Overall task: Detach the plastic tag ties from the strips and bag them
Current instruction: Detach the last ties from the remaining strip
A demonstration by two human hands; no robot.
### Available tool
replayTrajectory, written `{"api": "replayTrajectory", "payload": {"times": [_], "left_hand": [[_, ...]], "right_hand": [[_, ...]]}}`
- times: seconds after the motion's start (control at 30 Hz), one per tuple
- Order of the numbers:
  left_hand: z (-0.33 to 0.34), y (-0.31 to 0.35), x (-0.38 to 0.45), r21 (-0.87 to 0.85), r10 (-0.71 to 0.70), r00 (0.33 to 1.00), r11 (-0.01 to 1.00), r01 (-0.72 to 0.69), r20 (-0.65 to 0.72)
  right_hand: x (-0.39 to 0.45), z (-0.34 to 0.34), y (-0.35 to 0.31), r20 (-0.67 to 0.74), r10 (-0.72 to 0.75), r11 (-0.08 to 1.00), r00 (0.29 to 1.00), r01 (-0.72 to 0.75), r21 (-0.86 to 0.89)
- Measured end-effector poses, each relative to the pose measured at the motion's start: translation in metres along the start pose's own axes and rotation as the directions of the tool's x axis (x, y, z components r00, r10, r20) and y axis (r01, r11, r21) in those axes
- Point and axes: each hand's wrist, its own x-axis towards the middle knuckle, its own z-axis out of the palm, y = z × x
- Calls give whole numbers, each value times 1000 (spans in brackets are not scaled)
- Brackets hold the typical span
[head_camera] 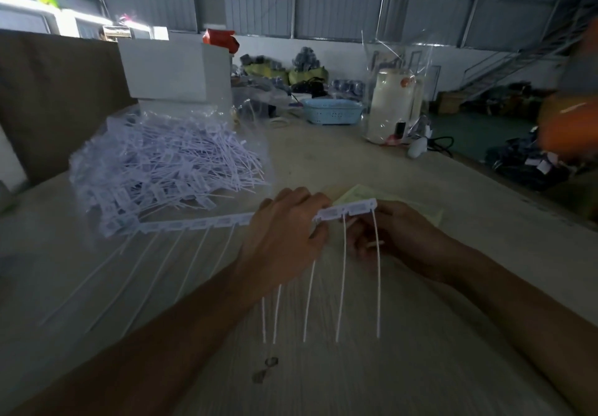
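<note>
A long white strip of tag ties [200, 223] lies across the table in front of me, its thin tails hanging toward me. My left hand [284, 231] grips the strip near its right end. My right hand [391, 237] holds the tails of the last ties under the strip's right end [352, 210]. A heap of loose detached tag ties [168, 163] lies inside a clear plastic bag at the left, just beyond the strip.
A white box [171, 72] stands behind the bag. Farther back sit a blue basket [331, 111] and a cream jug [391, 105] in clear wrap. A yellow paper sheet [417, 211] lies under my right hand. An orange blurred shape [569, 124] fills the right edge.
</note>
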Motion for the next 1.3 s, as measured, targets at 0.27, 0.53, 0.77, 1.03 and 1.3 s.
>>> {"api": "replayTrajectory", "payload": {"times": [0.27, 0.53, 0.77, 1.03, 1.3], "left_hand": [[-6, 1, 0, 43, -54, 997, 997, 56, -58], [-3, 3, 1, -2, -96, 995, 995, 96, -7], [4, 2, 2, -82, -150, 987, 985, 154, 56], [4, 2, 4, -187, -119, 992, 975, 122, 29], [5, 2, 8, -216, -104, 994, 972, 97, -20]], "right_hand": [[-1, 5, -13, -145, 83, 988, 986, -63, 139], [-8, 10, -17, -118, -325, 890, 938, 261, -375], [-7, 6, -17, -16, -491, 655, 871, 357, -666], [-6, -1, -17, 5, -560, 501, 828, 344, -794], [-2, 0, -14, 47, -649, 298, 759, 311, -903]]}}
